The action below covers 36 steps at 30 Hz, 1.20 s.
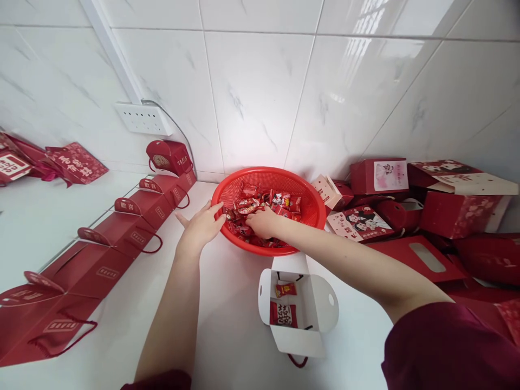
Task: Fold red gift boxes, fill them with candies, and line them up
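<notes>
A red plastic basket [269,251] holds several red-wrapped candies [246,206]. My left hand [202,226] lies against its left rim, thumb out and fingers apart, gripping nothing. Reaching inside, my right hand [263,222] has its fingers bent close together among the candies; what they hold, if anything, is hidden. Just in front of the basket stands an opened gift box [312,303], white inside, with its flaps folded outward. Inside this box lie a small red candy packet [285,290] and a larger red packet with white lettering [283,314].
Closed red gift boxes [122,238] with rope handles form a row on the left. Piled at right are more red boxes [459,211], some with printed pictures. Flat red bags [77,162] lie far left. A power strip [143,119] is on the tiled wall.
</notes>
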Motion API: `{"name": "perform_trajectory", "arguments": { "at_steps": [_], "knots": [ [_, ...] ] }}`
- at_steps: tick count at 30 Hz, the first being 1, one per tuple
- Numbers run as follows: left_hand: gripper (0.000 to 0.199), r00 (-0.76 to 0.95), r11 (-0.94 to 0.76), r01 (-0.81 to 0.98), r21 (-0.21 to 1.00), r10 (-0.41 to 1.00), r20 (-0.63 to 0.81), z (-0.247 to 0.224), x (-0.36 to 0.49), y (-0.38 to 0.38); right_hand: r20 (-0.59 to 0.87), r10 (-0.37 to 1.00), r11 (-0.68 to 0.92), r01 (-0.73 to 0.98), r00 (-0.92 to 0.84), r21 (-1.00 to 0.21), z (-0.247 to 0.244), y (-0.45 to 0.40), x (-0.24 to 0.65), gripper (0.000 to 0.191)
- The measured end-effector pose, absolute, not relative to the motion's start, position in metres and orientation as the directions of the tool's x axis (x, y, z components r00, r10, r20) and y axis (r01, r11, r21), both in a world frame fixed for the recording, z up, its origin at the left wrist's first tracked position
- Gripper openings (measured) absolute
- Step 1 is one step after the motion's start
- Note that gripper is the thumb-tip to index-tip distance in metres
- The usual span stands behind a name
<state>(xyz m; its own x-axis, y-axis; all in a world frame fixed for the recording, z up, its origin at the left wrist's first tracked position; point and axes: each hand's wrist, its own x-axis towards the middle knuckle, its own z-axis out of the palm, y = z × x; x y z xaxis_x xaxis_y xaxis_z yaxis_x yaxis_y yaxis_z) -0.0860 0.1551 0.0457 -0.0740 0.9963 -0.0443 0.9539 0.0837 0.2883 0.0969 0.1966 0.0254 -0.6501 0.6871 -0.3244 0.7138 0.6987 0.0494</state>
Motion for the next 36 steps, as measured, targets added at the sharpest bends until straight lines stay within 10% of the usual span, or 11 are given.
{"name": "perform_trajectory", "arguments": {
  "at_steps": [19,26,36],
  "knots": [
    [0.052,-0.046,0.071,0.955,0.286,0.994,-0.095,0.044,-0.085,0.162,-0.025,0.875,0.484,0.871,-0.484,0.086,0.039,0.212,0.176,0.037],
    [0.052,-0.054,0.088,0.955,0.283,0.990,-0.127,0.049,-0.080,0.161,-0.218,0.678,0.678,0.712,-0.702,-0.180,0.029,0.201,0.150,0.028],
    [0.053,-0.063,0.099,0.961,0.258,0.988,-0.144,0.048,-0.080,0.162,-0.292,0.787,0.524,0.839,-0.543,-0.147,0.011,0.209,0.159,0.055]
  ]
}}
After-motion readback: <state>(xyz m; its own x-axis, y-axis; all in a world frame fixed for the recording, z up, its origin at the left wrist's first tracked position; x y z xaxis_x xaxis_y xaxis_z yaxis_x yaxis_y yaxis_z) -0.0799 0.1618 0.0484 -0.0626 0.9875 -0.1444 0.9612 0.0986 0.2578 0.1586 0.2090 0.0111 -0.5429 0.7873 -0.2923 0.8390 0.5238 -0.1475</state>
